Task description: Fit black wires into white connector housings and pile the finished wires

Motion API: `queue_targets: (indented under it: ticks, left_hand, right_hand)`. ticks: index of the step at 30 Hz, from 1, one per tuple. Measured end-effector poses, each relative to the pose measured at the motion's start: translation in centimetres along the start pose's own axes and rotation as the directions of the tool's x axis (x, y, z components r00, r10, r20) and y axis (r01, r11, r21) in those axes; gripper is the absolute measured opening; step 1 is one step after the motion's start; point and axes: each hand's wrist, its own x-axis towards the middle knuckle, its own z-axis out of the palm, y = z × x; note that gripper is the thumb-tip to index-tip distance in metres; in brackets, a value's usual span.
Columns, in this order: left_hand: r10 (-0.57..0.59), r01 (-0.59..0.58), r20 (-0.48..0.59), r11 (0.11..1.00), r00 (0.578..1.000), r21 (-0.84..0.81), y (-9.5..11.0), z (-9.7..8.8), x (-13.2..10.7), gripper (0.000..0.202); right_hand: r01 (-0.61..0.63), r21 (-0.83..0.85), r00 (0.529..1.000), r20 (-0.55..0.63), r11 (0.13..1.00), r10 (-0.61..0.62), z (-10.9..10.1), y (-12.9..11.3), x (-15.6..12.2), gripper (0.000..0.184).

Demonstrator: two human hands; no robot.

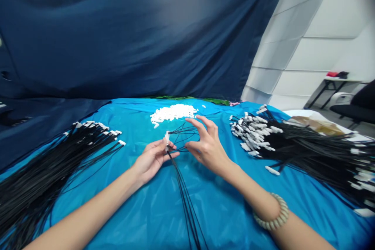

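My left hand [152, 158] pinches a small white connector [167, 137] between thumb and fingers, near the middle of the blue sheet. Thin black wires [184, 189] run from the pinched part down toward the front edge, and more loop out to its right. Beside those loops hovers my right hand [208, 146], its fingers spread and curved. Some wires pass close to or behind its fingertips; contact cannot be made out. A beaded bracelet [274, 215] circles the right wrist.
A heap of small white pieces [172, 113] lies behind my hands. Black cables with white ends form one bundle [58, 164] at left and another [304, 148] at right. Blue sheeting [140, 211] covers the table. Dark cloth [131, 35] hangs behind; a chair [357, 103] stands far right.
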Motion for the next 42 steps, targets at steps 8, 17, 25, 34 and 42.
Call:
queue_targets:
  ticks: [8, 17, 25, 34, 42]
  left_hand:
    - [0.057, -0.059, -0.055, 0.998, 0.997, -0.035, 0.0, 0.2, 0.0, 0.010]
    - [0.039, -0.040, -0.015, 0.997, 0.999, -0.072, 0.0, 0.4, -0.1, 0.006]
    - [0.010, -0.008, 0.046, 0.999, 0.999, -0.047, 0.1, 0.4, -0.3, 0.008]
    - [0.005, -0.002, 0.031, 0.997, 1.000, -0.080, 0.1, 0.5, -0.3, 0.005]
    - [-0.005, 0.007, 0.033, 0.999, 0.999, -0.038, 0.0, 0.4, -0.3, 0.008]
  right_hand:
    - [-0.007, 0.005, 1.000, -0.024, 1.000, 0.007, 1.5, -1.4, -0.6, 0.012]
    - [0.406, -0.078, 0.838, -0.365, 0.911, -0.405, 1.0, -2.0, -0.4, 0.012]
    - [0.466, -0.051, 0.802, -0.397, 0.883, -0.446, 1.8, -2.1, -0.5, 0.009]
    - [0.304, 0.124, 0.921, -0.293, 0.945, -0.257, 0.9, -2.0, -0.3, 0.013]
    - [0.263, 0.187, 0.952, -0.206, 0.946, -0.224, 0.6, -2.1, -0.3, 0.014]
